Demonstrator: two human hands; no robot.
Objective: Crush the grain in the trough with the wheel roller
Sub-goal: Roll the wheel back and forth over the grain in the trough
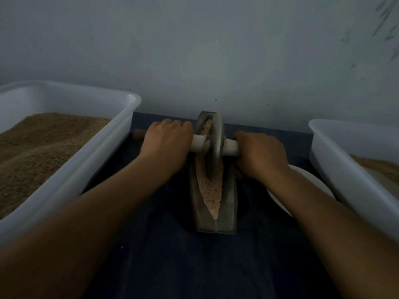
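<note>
Two big white plastic tubs flank the work. The left tub at the table's left edge is heaped with brown ground material, and the right tub at the right edge shows only a little of the same in its corner. Between them the dark blue table cover carries one boat-shaped metal trough, lying lengthwise from the near middle toward the back wall.

One metal wheel roller stands upright in the trough's far half, its edge sunk in the groove. One pale grain bed fills the channel from the near tip back past the wheel, coarse and lumpy, so crushing looks underway but far from finished; the near stretch seems to need more passes.

Two hands are at work. The left hand is wrapped tight around the left axle handle, and the right hand clamps the right handle.

One white plate peeks out under the right forearm, beside the right tub.
</note>
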